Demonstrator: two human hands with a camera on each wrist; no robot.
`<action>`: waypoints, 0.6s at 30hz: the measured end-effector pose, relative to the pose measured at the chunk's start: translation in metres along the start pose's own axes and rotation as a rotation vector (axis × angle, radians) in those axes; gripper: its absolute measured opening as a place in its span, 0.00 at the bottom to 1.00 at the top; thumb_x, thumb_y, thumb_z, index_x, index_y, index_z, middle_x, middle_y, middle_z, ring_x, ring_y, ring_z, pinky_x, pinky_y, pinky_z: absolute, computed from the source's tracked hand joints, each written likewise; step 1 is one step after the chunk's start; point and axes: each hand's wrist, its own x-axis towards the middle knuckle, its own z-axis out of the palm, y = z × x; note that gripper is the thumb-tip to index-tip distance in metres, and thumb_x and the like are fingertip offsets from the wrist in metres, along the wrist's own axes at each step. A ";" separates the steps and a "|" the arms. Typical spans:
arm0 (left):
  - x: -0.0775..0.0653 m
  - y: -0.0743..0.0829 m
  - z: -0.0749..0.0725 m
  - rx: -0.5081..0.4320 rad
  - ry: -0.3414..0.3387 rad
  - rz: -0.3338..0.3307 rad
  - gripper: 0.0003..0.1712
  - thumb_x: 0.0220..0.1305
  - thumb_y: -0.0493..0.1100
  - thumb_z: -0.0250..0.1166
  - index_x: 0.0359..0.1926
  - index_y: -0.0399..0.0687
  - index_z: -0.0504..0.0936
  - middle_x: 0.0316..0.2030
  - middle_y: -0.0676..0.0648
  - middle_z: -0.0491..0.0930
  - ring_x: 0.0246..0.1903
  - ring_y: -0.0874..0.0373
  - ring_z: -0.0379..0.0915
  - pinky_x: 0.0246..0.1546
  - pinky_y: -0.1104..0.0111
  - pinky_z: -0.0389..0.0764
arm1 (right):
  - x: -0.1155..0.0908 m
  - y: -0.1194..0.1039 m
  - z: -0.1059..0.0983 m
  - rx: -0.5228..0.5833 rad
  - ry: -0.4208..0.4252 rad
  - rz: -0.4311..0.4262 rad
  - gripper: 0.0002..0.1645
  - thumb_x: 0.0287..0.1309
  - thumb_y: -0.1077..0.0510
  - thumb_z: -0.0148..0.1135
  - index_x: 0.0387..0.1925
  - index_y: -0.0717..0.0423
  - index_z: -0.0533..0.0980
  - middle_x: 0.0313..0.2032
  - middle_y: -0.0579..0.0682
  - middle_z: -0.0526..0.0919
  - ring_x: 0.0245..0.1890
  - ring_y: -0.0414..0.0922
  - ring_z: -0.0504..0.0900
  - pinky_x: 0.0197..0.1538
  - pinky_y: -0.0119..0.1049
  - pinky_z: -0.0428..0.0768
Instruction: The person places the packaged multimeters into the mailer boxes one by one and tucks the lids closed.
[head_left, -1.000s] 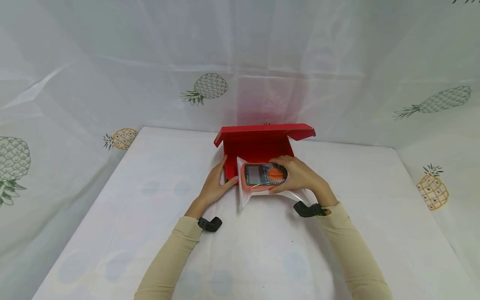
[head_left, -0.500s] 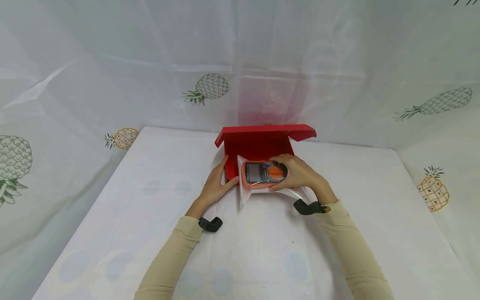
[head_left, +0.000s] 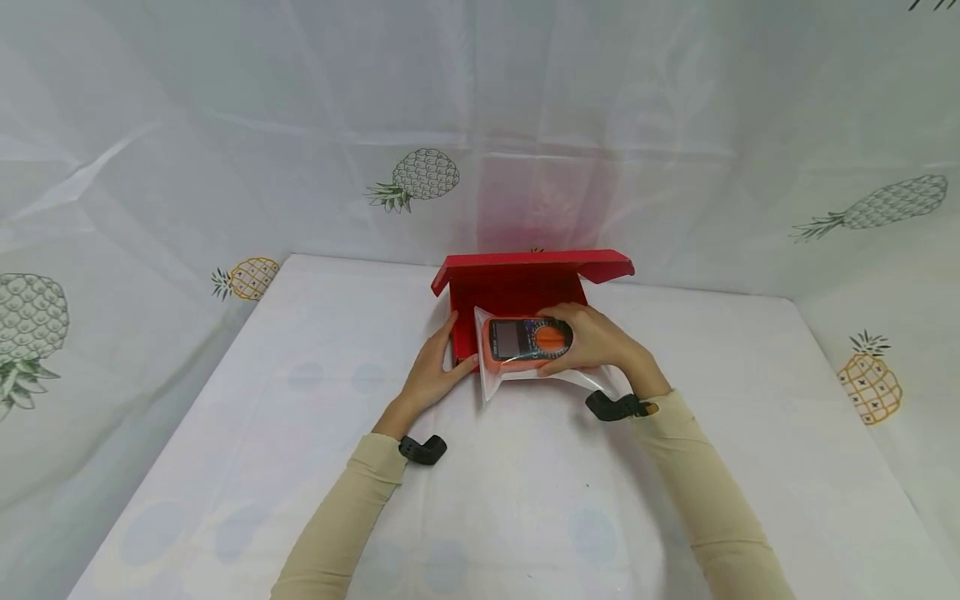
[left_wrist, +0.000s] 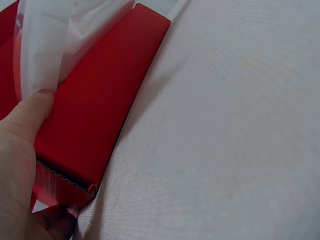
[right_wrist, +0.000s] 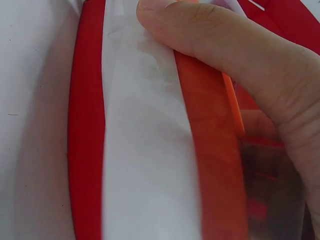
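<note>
An orange multimeter [head_left: 521,340] with a dark screen and round dial lies face up inside a clear plastic bag [head_left: 491,382]. My right hand [head_left: 600,342] grips its dial end, thumb on the near side and fingers on the far side. Meter and bag are over the front part of an open red cardboard box [head_left: 517,292], hiding much of its inside. At the box's left front corner, my left hand [head_left: 432,371] holds on, fingers along the left side and thumb at the front wall. In the left wrist view, that thumb touches the box front [left_wrist: 100,90] beside the bag.
The box lid [head_left: 532,262] stands raised at the back, its side flaps spread. A white cloth covers the table [head_left: 360,517]. Behind it hangs a pale sheet [head_left: 300,125] printed with pineapples. A black camera band sits on each wrist.
My right hand has moved the bagged multimeter slightly away from me, farther over the box. My left hand keeps its hold on the box corner.
</note>
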 end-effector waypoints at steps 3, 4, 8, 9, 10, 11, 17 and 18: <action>0.000 0.000 0.001 0.003 0.008 0.008 0.50 0.64 0.56 0.63 0.78 0.55 0.44 0.76 0.47 0.51 0.73 0.49 0.48 0.72 0.50 0.53 | 0.002 0.002 0.000 0.007 -0.002 0.002 0.51 0.31 0.40 0.83 0.58 0.58 0.75 0.50 0.52 0.80 0.47 0.46 0.75 0.52 0.46 0.79; 0.000 -0.001 0.000 0.002 0.010 0.011 0.50 0.64 0.55 0.64 0.78 0.55 0.44 0.76 0.47 0.51 0.73 0.49 0.48 0.72 0.50 0.53 | 0.003 0.002 0.000 0.009 0.000 0.003 0.51 0.31 0.40 0.83 0.58 0.58 0.75 0.50 0.52 0.80 0.47 0.46 0.75 0.52 0.45 0.79; -0.001 0.001 0.000 -0.003 0.008 0.011 0.51 0.64 0.54 0.64 0.78 0.54 0.44 0.76 0.46 0.50 0.73 0.48 0.48 0.72 0.49 0.53 | 0.005 0.004 0.000 0.027 0.009 0.003 0.51 0.31 0.41 0.84 0.58 0.58 0.75 0.50 0.52 0.80 0.48 0.47 0.75 0.53 0.46 0.79; -0.001 0.001 0.000 -0.004 0.006 0.011 0.51 0.64 0.53 0.64 0.78 0.54 0.44 0.76 0.45 0.51 0.73 0.47 0.48 0.71 0.49 0.53 | 0.006 0.004 0.000 0.035 0.012 0.002 0.50 0.30 0.41 0.84 0.57 0.58 0.75 0.50 0.52 0.80 0.48 0.47 0.75 0.54 0.47 0.78; -0.001 0.002 0.000 -0.002 0.002 0.008 0.51 0.64 0.54 0.64 0.78 0.54 0.44 0.76 0.45 0.50 0.73 0.47 0.48 0.72 0.49 0.53 | 0.006 0.005 0.000 0.041 0.014 0.004 0.50 0.30 0.42 0.84 0.57 0.58 0.75 0.50 0.52 0.80 0.48 0.47 0.75 0.54 0.47 0.78; -0.001 0.002 0.000 0.002 -0.001 0.002 0.50 0.64 0.54 0.64 0.78 0.55 0.44 0.76 0.46 0.50 0.73 0.48 0.47 0.72 0.50 0.53 | 0.007 0.005 0.000 0.049 0.017 0.002 0.50 0.30 0.42 0.84 0.57 0.58 0.76 0.50 0.52 0.80 0.48 0.47 0.75 0.55 0.48 0.78; 0.000 0.000 0.000 0.020 -0.007 -0.007 0.50 0.65 0.55 0.63 0.78 0.56 0.43 0.76 0.47 0.50 0.73 0.50 0.47 0.72 0.51 0.53 | 0.011 0.011 0.001 0.074 0.030 0.016 0.49 0.30 0.43 0.84 0.57 0.59 0.75 0.50 0.52 0.80 0.49 0.48 0.75 0.56 0.49 0.77; 0.000 -0.001 0.000 0.018 -0.005 -0.003 0.50 0.65 0.55 0.63 0.78 0.56 0.43 0.76 0.46 0.50 0.73 0.49 0.48 0.72 0.51 0.53 | 0.012 0.011 0.001 0.078 0.030 0.018 0.49 0.31 0.43 0.84 0.57 0.59 0.75 0.51 0.52 0.79 0.50 0.48 0.75 0.56 0.49 0.77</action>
